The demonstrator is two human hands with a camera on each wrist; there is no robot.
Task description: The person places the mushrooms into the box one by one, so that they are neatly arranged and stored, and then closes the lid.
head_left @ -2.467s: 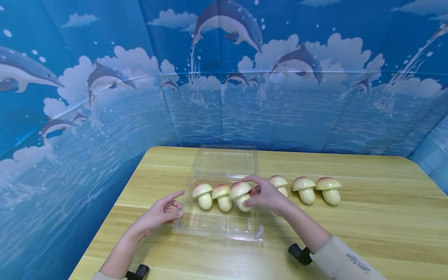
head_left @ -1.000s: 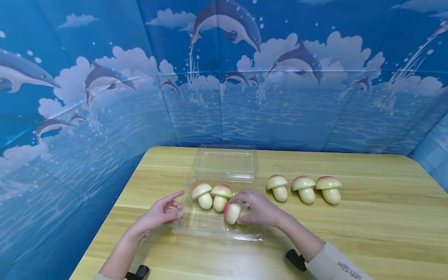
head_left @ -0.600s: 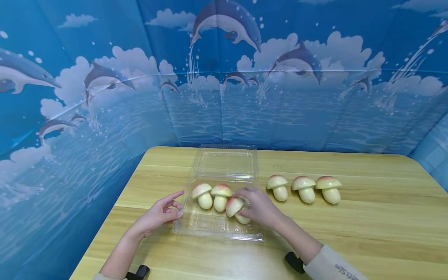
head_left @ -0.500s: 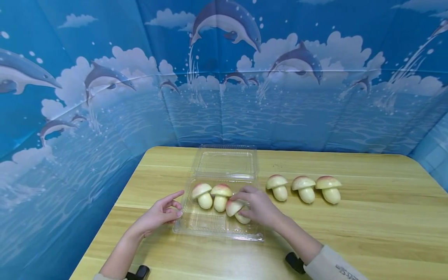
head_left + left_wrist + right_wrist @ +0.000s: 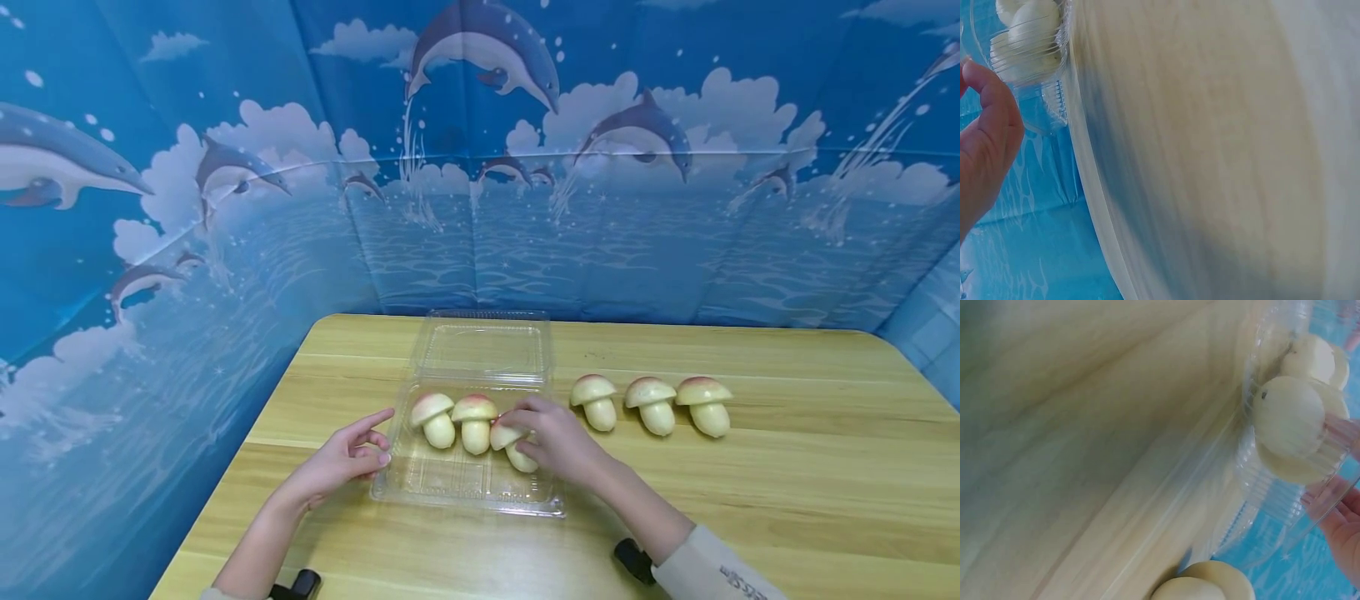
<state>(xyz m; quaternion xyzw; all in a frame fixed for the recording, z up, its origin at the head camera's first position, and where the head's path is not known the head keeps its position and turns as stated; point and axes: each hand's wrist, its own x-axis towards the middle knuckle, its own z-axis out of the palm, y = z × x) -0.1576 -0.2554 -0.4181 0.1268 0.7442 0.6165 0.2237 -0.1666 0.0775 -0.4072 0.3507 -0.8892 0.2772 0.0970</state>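
Note:
A clear plastic container (image 5: 465, 494) lies with its lid (image 5: 483, 348) folded back. Inside its near half, three cream mushroom shapes with pinkish caps sit side by side. My right hand (image 5: 558, 442) grips the rightmost mushroom (image 5: 522, 458) by cap and stem, its stem slanting down to the right. The middle mushroom (image 5: 475, 432) and the left one (image 5: 435, 423) stand free of my hands. At the container's left edge my left hand (image 5: 333, 467) rests with relaxed fingers, index extended. In the right wrist view, the gripped mushroom (image 5: 1291, 419) shows through the clear wall.
Three more mushrooms, a left one (image 5: 596, 404), a middle one (image 5: 652, 407) and a right one (image 5: 703, 407), lie in a row on the wooden table (image 5: 810, 467) right of the container. A blue dolphin-print curtain (image 5: 637, 250) hangs behind the table.
The rightmost mushroom in the container was turned sideways and lower a second ago; it now lies more upright and slightly farther right, still in my right hand. My left hand has stayed put.

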